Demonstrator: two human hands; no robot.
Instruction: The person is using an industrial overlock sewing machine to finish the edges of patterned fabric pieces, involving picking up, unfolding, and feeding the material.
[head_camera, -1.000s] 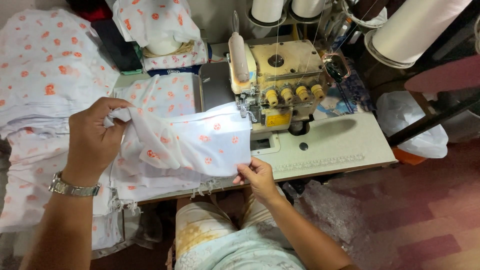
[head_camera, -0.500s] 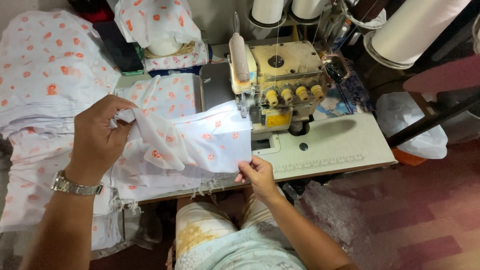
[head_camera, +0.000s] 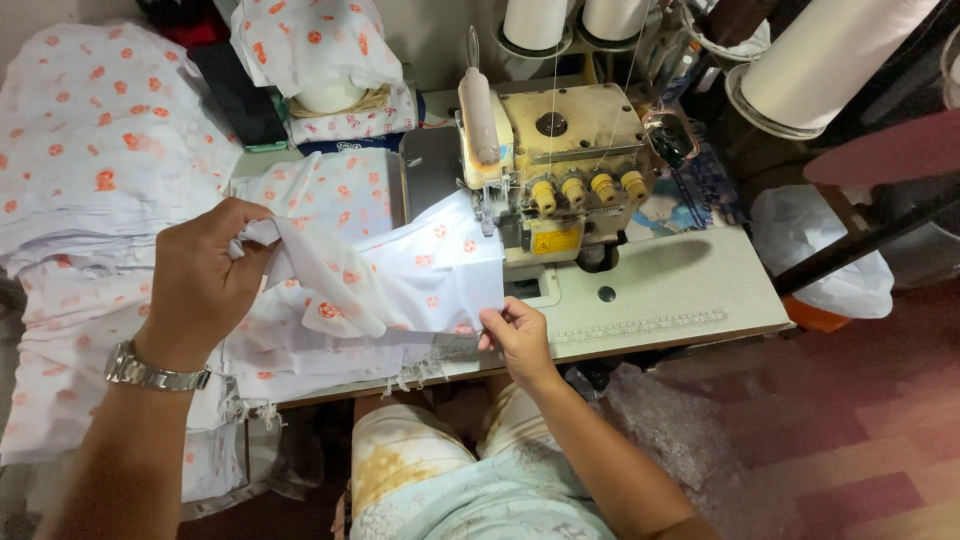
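A white cloth (head_camera: 400, 275) with orange dots is stretched above the bench (head_camera: 680, 290), its far edge at the sewing machine (head_camera: 560, 170). The left hand (head_camera: 205, 285) is clenched around a bunched end. The right hand (head_camera: 515, 335) pinches the near corner between thumb and fingers. More dotted fabric (head_camera: 90, 170) lies piled to the left.

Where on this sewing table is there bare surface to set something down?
Bare table lies right of the sewing machine, out to the right edge, beyond the right hand. Left of the machine is crowded: the left hand grips the printed fabric piece, with stacked fabric behind.
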